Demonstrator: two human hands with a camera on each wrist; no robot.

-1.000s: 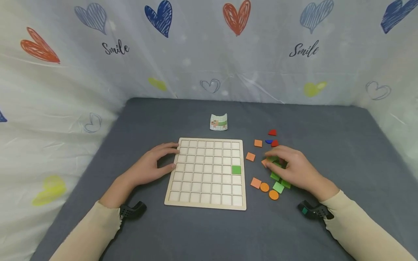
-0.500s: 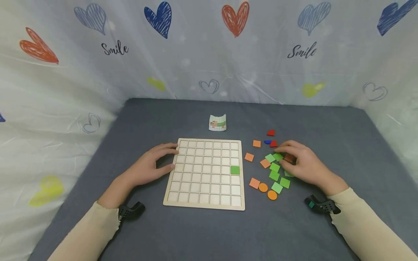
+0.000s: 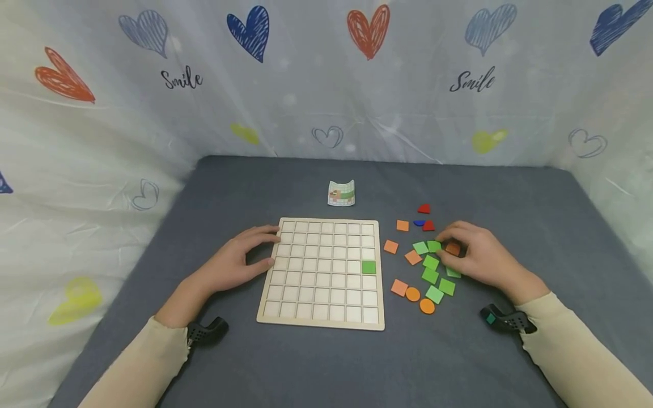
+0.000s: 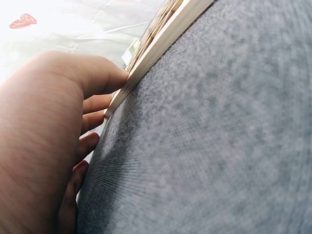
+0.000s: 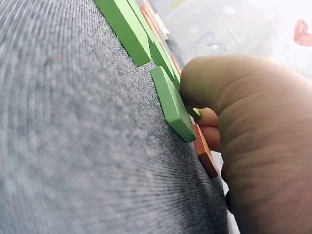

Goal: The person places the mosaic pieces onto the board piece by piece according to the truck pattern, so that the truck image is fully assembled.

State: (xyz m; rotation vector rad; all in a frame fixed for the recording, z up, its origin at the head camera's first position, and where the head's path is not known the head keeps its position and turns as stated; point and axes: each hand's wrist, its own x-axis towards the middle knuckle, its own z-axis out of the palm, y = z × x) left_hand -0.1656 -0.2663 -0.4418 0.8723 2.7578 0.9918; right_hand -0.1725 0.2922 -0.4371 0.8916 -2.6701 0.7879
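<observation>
My left hand (image 3: 237, 258) lies at the left edge of a pale wooden grid board (image 3: 320, 325); its thumb and fingertips touch the rim. In the left wrist view the thumb tip (image 4: 109, 75) meets the board's side. One green square (image 3: 369, 267) sits in a cell of the board's right column. Right of the board, my right hand (image 3: 476, 255) pinches a green square tile (image 3: 434, 246) between thumb and fingers at the top of a loose cluster. Under the palm lies a brown-orange piece (image 3: 452, 249), partly covered; the right wrist view shows the thumb close above another green tile (image 5: 173, 105).
Several green squares (image 3: 430, 276) and orange squares (image 3: 399, 287) lie beside the board, with orange discs (image 3: 427, 306) nearer the front. Behind them are red pieces (image 3: 428, 225) and a blue piece (image 3: 419, 222). A curled picture card (image 3: 341, 193) stands beyond the board.
My right hand has shifted right from over the green tiles, uncovering several of them, and its fingers have come to the upper green tile. The left hand stays at the board's edge.
</observation>
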